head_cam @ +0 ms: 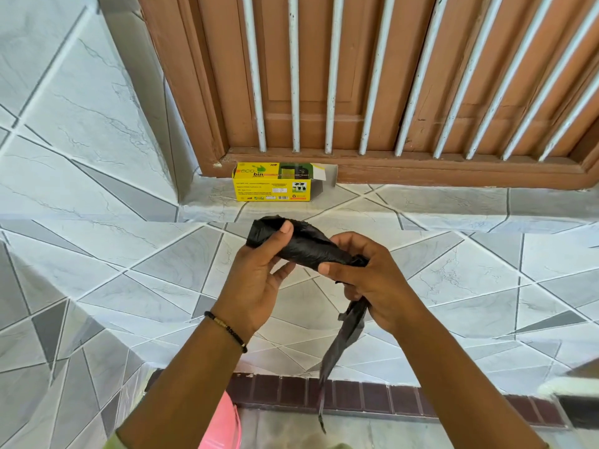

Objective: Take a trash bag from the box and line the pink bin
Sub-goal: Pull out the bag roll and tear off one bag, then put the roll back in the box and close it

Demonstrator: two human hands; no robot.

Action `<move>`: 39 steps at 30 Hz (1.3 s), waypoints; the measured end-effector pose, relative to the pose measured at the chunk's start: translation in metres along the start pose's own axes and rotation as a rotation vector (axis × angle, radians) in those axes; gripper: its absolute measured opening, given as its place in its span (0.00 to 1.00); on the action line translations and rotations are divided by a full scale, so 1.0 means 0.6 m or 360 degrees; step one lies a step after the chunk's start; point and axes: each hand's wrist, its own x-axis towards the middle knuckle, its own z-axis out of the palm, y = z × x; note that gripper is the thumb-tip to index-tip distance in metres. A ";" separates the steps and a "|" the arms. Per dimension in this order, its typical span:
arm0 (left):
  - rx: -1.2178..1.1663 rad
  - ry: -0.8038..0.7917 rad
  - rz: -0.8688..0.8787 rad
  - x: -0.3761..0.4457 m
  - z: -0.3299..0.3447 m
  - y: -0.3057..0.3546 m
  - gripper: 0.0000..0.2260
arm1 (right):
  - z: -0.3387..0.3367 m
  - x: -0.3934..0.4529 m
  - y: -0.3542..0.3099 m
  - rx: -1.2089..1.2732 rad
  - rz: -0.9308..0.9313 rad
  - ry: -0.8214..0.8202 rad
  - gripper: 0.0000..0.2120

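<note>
A black trash bag roll (304, 246) is held in front of me between both hands. My left hand (259, 273) grips its upper left end, thumb on top. My right hand (366, 280) pinches the lower right end, and a loose strip of black bag (343, 338) hangs down from it. The yellow bin-liner box (272, 186) lies on the tiled ledge under the window, its right flap open. A piece of the pink bin (223, 426) shows at the bottom edge, partly hidden by my left forearm.
A brown wooden window frame (389, 170) with white bars rises behind the box. Grey and white tiles (97, 286) cover the wall below the ledge. A dark brick strip (389, 400) runs along the floor edge. A white object (570, 387) sits low right.
</note>
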 end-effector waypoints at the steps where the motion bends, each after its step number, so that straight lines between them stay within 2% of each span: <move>1: 0.0057 -0.0011 -0.0032 0.001 -0.004 0.003 0.07 | -0.006 0.002 0.001 0.0131 0.0013 -0.0023 0.11; 3: 0.0063 -0.0022 -0.0058 0.002 -0.008 0.006 0.09 | -0.009 0.005 0.001 0.0339 0.0015 -0.0016 0.11; 7: -0.0045 0.0070 -0.0019 0.002 -0.001 0.009 0.11 | -0.012 0.014 0.011 0.0533 -0.0118 0.0285 0.06; 9: -0.0142 0.0115 -0.0002 0.002 -0.002 0.013 0.14 | -0.019 0.015 0.014 0.0561 -0.0164 0.0347 0.05; 12: -0.0098 0.0066 -0.0012 0.001 0.000 0.017 0.19 | -0.012 0.009 0.008 0.0287 -0.0107 0.0023 0.24; 13: -0.0042 0.0038 -0.0016 0.001 0.002 0.017 0.17 | -0.006 0.008 0.006 0.0197 -0.0089 -0.0076 0.25; 17: 0.0113 -0.0011 0.0062 0.004 -0.001 0.024 0.11 | -0.004 0.015 -0.007 0.0300 -0.0109 -0.0010 0.14; 21: 0.0349 -0.0035 0.0130 0.007 -0.014 0.030 0.05 | -0.018 0.015 -0.012 0.0298 -0.0103 0.0009 0.12; 27: 0.0639 -0.0041 0.0214 0.020 -0.013 0.038 0.06 | -0.025 0.016 -0.024 -0.0227 -0.0328 -0.0169 0.09; 31: 0.0760 -0.0062 0.0187 0.031 0.003 0.047 0.05 | -0.030 0.027 -0.029 -0.0196 -0.0388 -0.0080 0.08; 33: 0.0932 -0.0069 0.0296 0.040 0.007 0.052 0.05 | -0.037 0.035 -0.028 -0.0062 -0.0387 0.0066 0.07; 36: 0.1334 -0.0067 0.0622 0.069 0.003 0.067 0.03 | -0.059 0.048 -0.026 0.0161 -0.0341 0.0272 0.07; 39: 0.1952 -0.0014 0.0947 0.116 0.001 0.081 0.12 | -0.084 0.057 -0.024 0.0249 -0.0296 0.0366 0.06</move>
